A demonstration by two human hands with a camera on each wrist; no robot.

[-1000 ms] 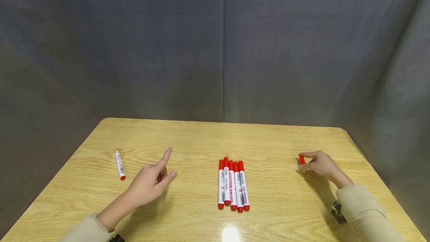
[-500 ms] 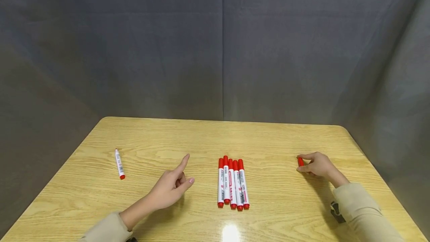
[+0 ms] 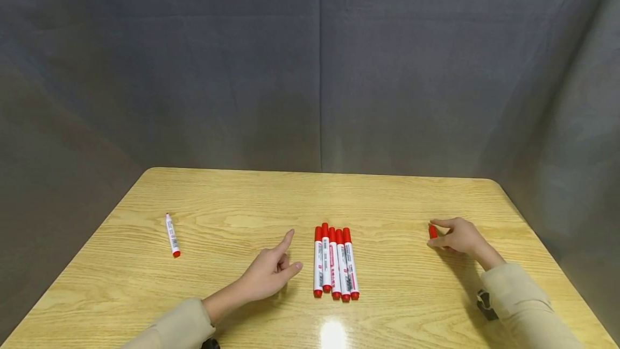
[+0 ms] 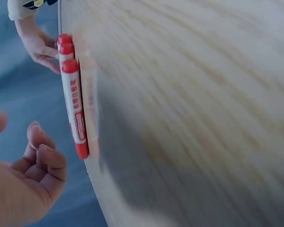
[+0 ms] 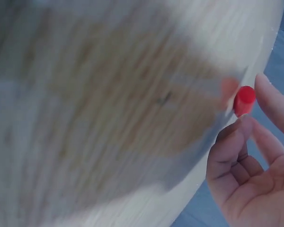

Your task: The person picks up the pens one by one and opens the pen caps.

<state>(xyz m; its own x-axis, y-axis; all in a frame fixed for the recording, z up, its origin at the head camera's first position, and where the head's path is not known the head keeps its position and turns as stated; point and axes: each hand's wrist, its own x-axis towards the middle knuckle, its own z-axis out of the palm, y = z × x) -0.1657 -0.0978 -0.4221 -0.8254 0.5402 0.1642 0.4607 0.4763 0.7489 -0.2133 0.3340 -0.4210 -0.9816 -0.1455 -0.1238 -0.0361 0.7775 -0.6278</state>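
Observation:
My left hand hovers just left of a row of capped red whiteboard markers, its index finger and thumb extended and the other fingers curled. It holds nothing. Several markers lie side by side in that row, red caps pointing away. In the left wrist view the nearest marker is beyond the left hand's fingers. Far to the right, my right hand pinches a small red marker cap between thumb and index finger, low at the tabletop. The right wrist view shows the cap between the fingertips.
An uncapped marker lies alone at the left, nib pointing away. Everything rests on a wood-grain table with rounded far corners. Grey curtains hang behind and at both sides.
My left hand has moved right, from near the lone marker to just beside the row. The right hand and red cap have barely shifted.

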